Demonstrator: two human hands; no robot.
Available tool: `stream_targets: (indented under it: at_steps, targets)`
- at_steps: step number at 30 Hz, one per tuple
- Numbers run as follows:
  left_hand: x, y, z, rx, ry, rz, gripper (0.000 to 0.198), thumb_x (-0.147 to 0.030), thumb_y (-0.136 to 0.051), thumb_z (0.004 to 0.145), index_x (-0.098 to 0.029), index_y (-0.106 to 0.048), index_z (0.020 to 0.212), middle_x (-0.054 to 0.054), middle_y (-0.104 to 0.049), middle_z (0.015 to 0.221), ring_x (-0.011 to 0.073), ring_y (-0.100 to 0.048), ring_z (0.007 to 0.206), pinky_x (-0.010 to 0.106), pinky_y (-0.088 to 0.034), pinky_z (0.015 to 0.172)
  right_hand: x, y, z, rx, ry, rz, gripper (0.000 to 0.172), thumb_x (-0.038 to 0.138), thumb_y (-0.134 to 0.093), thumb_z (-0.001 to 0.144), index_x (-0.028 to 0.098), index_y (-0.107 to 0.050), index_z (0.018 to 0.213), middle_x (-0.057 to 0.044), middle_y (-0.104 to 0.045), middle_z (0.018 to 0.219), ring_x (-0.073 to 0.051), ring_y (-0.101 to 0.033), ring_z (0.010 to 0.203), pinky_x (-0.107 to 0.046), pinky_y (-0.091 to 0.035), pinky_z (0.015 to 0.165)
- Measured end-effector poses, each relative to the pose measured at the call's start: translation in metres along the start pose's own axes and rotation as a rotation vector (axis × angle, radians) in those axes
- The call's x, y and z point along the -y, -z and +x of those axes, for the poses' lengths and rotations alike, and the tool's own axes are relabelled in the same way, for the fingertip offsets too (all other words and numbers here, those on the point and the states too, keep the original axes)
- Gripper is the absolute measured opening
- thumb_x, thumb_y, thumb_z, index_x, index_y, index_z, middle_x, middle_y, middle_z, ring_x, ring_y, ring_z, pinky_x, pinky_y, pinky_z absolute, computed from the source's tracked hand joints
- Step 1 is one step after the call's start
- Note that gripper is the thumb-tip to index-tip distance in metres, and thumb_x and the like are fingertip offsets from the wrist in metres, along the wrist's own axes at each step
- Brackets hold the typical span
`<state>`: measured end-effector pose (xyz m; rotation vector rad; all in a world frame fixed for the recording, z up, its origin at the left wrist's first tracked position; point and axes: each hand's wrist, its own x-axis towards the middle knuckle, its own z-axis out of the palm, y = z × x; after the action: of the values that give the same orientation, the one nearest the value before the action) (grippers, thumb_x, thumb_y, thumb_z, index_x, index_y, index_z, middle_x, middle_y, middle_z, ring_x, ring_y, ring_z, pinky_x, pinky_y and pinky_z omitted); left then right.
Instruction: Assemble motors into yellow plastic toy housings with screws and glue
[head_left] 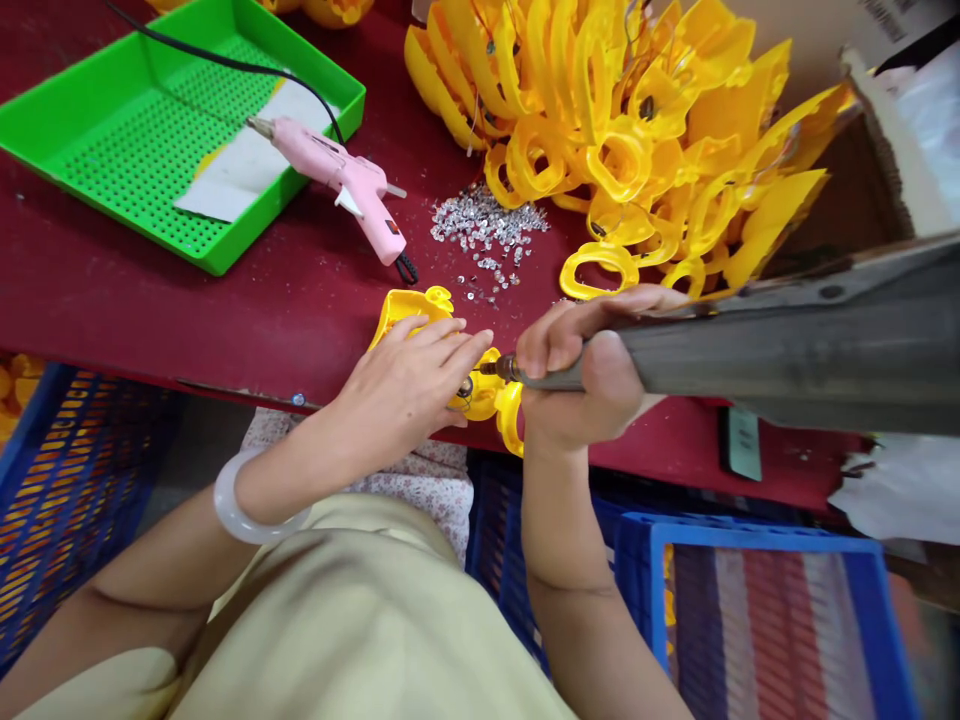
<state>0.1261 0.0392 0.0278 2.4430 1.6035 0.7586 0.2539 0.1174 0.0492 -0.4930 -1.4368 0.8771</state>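
Red bench (225,320), left hand (405,385) on yellow plastic (411,310), right hand (577,375) gripping drill (787,345).

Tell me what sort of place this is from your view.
Probably a small handicraft assembly workshop: a heap of yellow plastic pieces lies on a red workbench, beside a pink hot glue gun and scattered silvery sequins, with blue plastic crates below.

Glue gun (339,180) over the tray's (214,255) rim on the table (225,320), sequins (484,235) between it and the plastic pieces (637,130)
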Motion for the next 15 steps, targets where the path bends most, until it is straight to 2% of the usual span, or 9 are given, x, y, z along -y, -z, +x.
stream_targets:
  at_steps: [3, 7, 11, 13, 15]
  targets:
    - [0.001, 0.002, 0.002, 0.025, 0.002, -0.007, 0.074, -0.03, -0.082, 0.075, -0.003, -0.046, 0.134, 0.02, -0.06, 0.13, 0.0306, -0.053, 0.127, 0.044, -0.044, 0.105, -0.004, -0.001, -0.001, -0.024, -0.024, -0.049, 0.031, 0.056, -0.064, 0.08, 0.032, -0.046, 0.087, 0.013, -0.029, 0.048, -0.01, -0.029, 0.033, -0.027, -0.031, 0.036]
    - [-0.002, 0.002, 0.002, 0.035, 0.024, -0.006, 0.076, -0.028, -0.085, 0.072, -0.004, -0.047, 0.133, 0.019, -0.06, 0.132, 0.0313, -0.053, 0.127, 0.045, -0.044, 0.106, 0.002, -0.003, -0.003, -0.055, -0.023, 0.038, 0.026, 0.042, -0.068, 0.08, 0.029, -0.049, 0.093, 0.013, -0.037, 0.05, -0.008, -0.035, 0.035, -0.024, -0.035, 0.037]
    - [-0.011, 0.006, 0.0, 0.052, 0.059, 0.038, 0.074, -0.027, -0.083, 0.074, -0.004, -0.047, 0.134, 0.018, -0.057, 0.134, 0.0318, -0.05, 0.13, 0.046, -0.04, 0.111, 0.027, 0.008, -0.002, -0.198, 0.051, 0.107, 0.014, 0.024, -0.062, 0.079, 0.024, -0.058, 0.093, 0.011, -0.044, 0.052, -0.007, -0.041, 0.037, -0.02, -0.034, 0.036]
    - [-0.012, 0.012, 0.003, 0.051, 0.02, 0.034, 0.072, -0.032, -0.081, 0.077, -0.004, -0.048, 0.134, 0.018, -0.057, 0.135, 0.0315, -0.051, 0.129, 0.045, -0.04, 0.111, 0.043, 0.021, -0.003, -0.224, 0.089, 0.121, 0.017, 0.021, -0.059, 0.076, 0.023, -0.061, 0.093, 0.01, -0.045, 0.052, -0.007, -0.04, 0.036, -0.019, -0.032, 0.035]
    - [-0.007, 0.022, 0.014, 0.02, -0.01, 0.056, 0.06, -0.033, -0.076, 0.082, -0.006, -0.052, 0.131, 0.017, -0.06, 0.129, 0.0299, -0.055, 0.122, 0.043, -0.044, 0.105, 0.057, 0.036, -0.007, -0.207, 0.105, 0.141, 0.022, 0.02, -0.058, 0.074, 0.022, -0.064, 0.095, 0.01, -0.046, 0.052, -0.007, -0.039, 0.036, -0.02, -0.031, 0.034]
